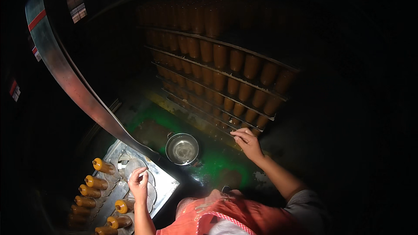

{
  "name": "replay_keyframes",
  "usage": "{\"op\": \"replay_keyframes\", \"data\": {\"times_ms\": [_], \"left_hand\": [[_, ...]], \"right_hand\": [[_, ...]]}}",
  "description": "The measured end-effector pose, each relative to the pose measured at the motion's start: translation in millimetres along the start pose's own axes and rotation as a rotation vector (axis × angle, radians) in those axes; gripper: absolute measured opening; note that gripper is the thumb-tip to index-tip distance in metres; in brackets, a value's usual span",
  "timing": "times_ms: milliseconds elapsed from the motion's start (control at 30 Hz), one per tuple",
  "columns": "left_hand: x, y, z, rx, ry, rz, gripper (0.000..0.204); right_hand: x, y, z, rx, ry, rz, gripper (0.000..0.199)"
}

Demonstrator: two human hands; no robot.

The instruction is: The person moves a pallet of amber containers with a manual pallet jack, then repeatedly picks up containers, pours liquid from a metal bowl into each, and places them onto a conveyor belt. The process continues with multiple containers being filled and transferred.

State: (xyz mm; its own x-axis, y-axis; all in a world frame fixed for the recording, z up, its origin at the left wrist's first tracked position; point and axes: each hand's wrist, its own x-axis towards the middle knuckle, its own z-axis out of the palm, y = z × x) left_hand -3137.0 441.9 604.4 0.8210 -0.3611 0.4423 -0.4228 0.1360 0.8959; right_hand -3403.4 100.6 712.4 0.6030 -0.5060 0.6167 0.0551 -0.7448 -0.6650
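Note:
My left hand (138, 185) is raised over a metal machine table (163, 180), its fingers curled in toward the thumb. Whether something thin sits in that pinch is too small to make out. Just beside and beneath it lie round grey discs (135, 165). My right hand (248, 142) is held out ahead on the right, in the air, thumb and fingertips drawn together. Anything between them is too small to name. Amber-yellow cylinders (103, 166) with dark knobs at their ends line the machine, left of my left hand.
A round metal pot (182, 149) with clear liquid stands on the green floor (222, 161) between my hands. Beyond, a multi-level rack (244, 78) holds many brown cylindrical containers (220, 56). A long curved metal band (72, 76) with a red stripe crosses the left. Surroundings are dark.

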Motion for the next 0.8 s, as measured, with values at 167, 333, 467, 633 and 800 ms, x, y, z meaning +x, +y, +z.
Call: {"op": "replay_keyframes", "data": {"times_ms": [167, 333, 467, 633, 800], "left_hand": [[142.1, 108.1, 189.9, -0.149, -0.375, 0.262, 0.025], [277.8, 202.3, 365.7, -0.221, -0.51, 0.538, 0.036], [400.9, 248.5, 502.6, -0.08, -0.42, 0.746, 0.043], [520.2, 284.1, 668.1, 0.142, -0.328, 0.833, 0.053], [559.2, 299.7, 777.9, 0.378, -0.401, 0.71, 0.058]], "right_hand": [[66.7, 51.3, -110.2, 0.02, 0.12, -0.025, 0.023], [129.8, 61.4, -208.0, -0.159, 0.299, -0.062, 0.032], [240.7, 74.6, -271.0, -0.364, 0.282, -0.165, 0.041], [396.5, 106.0, -327.5, -0.643, 0.365, -0.037, 0.05], [550.2, 196.4, -394.7, -1.011, 0.432, 0.178, 0.059]]}}
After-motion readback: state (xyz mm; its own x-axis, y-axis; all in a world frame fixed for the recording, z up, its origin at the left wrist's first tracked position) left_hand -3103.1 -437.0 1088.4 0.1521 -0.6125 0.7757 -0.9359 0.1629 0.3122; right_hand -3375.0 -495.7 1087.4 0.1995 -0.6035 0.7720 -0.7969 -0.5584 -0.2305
